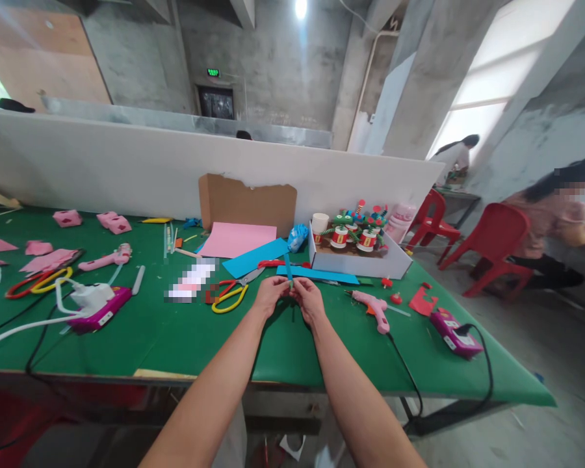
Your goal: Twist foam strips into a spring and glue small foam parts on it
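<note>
My left hand and my right hand meet above the middle of the green table. Between their fingertips they pinch a narrow blue paper strip, which points away from me. A thin dark green strip hangs below the fingers; how the two strips join is hidden. Left of my hands lie scissors with yellow and red handles. Just beyond my fingers are blue paper sheets and a red-handled tool. On the right rests a pink glue gun.
A white box holds several small figures. Behind are pink paper and a cardboard piece against the white partition. Purple power strips with cords lie at both sides. Other people sit at the right.
</note>
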Demonstrator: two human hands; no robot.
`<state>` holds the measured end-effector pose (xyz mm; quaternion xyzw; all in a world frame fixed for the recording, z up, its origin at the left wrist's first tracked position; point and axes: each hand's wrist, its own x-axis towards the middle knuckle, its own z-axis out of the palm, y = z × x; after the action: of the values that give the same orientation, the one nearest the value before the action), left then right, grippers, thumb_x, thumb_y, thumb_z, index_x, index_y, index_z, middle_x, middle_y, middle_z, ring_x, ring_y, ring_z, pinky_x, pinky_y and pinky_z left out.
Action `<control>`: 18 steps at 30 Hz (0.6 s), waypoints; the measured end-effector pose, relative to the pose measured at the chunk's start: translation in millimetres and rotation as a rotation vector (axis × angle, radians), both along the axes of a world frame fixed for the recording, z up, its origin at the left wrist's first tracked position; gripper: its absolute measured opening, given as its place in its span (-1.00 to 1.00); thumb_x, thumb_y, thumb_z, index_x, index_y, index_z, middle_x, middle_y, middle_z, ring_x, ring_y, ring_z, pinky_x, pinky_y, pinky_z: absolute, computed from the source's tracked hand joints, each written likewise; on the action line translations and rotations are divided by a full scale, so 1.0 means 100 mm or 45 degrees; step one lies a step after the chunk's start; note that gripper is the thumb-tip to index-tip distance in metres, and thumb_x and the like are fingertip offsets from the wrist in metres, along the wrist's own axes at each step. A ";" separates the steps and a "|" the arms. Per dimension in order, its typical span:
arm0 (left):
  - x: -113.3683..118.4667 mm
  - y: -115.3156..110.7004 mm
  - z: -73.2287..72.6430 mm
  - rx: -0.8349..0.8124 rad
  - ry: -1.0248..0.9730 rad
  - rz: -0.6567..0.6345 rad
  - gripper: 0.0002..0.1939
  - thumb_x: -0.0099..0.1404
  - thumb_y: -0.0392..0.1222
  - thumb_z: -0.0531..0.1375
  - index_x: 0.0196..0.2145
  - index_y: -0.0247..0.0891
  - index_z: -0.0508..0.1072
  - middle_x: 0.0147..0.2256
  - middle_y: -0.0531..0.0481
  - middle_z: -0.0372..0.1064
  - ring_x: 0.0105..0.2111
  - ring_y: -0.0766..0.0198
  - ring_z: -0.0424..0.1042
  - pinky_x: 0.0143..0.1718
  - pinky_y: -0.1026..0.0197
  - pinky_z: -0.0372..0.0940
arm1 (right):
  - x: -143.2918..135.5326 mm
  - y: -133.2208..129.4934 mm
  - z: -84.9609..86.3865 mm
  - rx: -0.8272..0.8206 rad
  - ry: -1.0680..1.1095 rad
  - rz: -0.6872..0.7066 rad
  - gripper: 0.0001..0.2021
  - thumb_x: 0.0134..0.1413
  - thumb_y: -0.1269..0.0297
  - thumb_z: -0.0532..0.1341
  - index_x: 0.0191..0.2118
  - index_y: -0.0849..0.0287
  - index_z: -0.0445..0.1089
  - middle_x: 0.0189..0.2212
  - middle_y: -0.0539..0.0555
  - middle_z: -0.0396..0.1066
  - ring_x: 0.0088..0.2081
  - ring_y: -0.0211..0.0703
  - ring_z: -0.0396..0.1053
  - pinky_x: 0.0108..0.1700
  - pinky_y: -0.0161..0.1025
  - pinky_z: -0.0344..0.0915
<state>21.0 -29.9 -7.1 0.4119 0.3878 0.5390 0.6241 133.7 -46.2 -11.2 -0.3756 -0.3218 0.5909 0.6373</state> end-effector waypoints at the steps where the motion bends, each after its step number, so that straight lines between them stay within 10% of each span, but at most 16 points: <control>1: 0.00 0.00 0.01 0.002 0.011 0.006 -0.62 -0.24 -0.05 0.45 -0.54 -0.37 0.47 -0.60 0.00 0.40 -0.60 0.39 0.32 -0.49 0.29 0.22 | 0.00 0.00 0.00 0.003 -0.002 -0.005 -0.69 -0.42 0.18 0.48 -0.49 0.19 0.43 -0.59 -0.08 0.42 -0.56 -0.38 0.33 -0.46 -0.41 0.35; 18: 0.00 -0.01 -0.04 -0.003 -0.035 -0.006 -0.55 -0.33 -0.06 0.49 -0.47 -0.38 0.53 -0.53 -0.06 0.47 -0.54 0.32 0.41 -0.40 0.24 0.31 | -0.04 0.03 -0.05 0.028 -0.197 -0.168 -0.69 -0.37 0.14 0.41 -0.41 0.20 0.52 -0.62 -0.05 0.44 -0.54 -0.25 0.36 -0.40 -0.26 0.37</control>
<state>20.7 -30.5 -10.7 0.4048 0.3789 0.5425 0.6311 129.3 -43.1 -15.8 -0.4336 -0.3511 0.5132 0.6522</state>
